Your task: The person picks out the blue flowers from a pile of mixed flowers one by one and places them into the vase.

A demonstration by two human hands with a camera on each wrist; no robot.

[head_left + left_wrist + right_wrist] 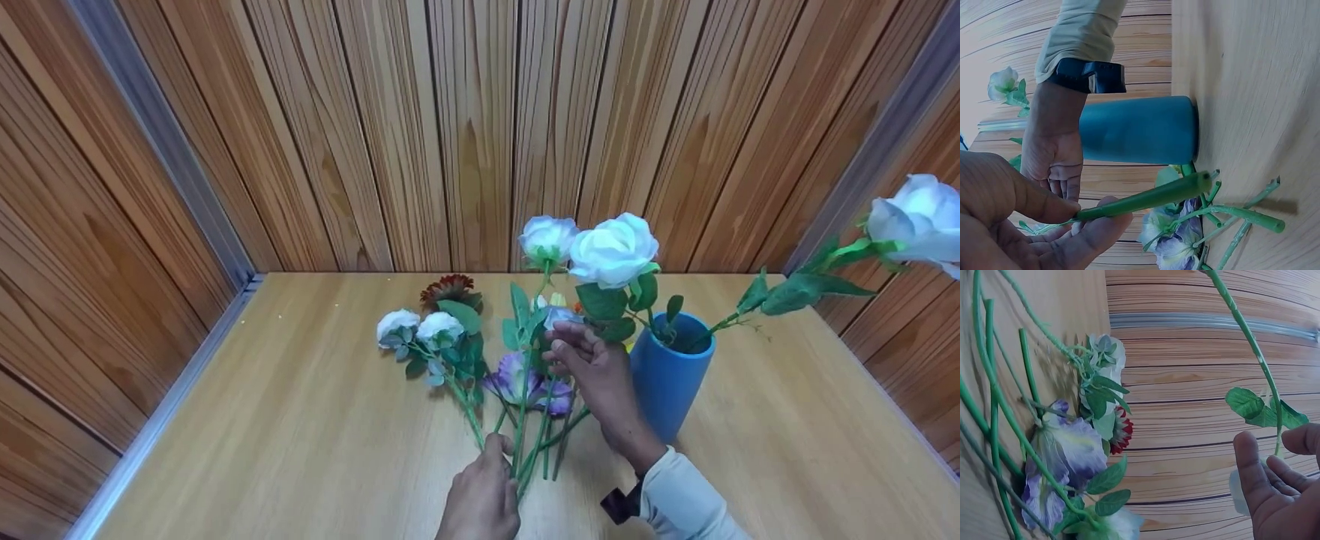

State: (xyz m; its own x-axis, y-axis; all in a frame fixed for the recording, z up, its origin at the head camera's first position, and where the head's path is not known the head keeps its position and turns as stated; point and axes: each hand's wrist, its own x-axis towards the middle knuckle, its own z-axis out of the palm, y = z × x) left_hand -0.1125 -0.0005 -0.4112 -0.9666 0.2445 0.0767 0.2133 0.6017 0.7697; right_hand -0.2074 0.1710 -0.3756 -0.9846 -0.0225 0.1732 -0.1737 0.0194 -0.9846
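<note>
My left hand pinches the green stem of a white rose between thumb and fingers, near the cut end. The rose stands upright above the table, its bloom up by the back wall in the head view. Beside its upper stem and leaves is my right hand, fingers loosely bent. In the right wrist view that stem passes right at the thumb tip, with the bloom partly hidden behind the fingers. A blue vase stands right of this hand, holding two white roses that lean apart.
Several loose flowers lie on the wooden table: small white blooms, a dark red flower and purple flowers. Their stems point toward the front. A pale blue bloom shows behind the right hand. A wood-panelled wall closes the back.
</note>
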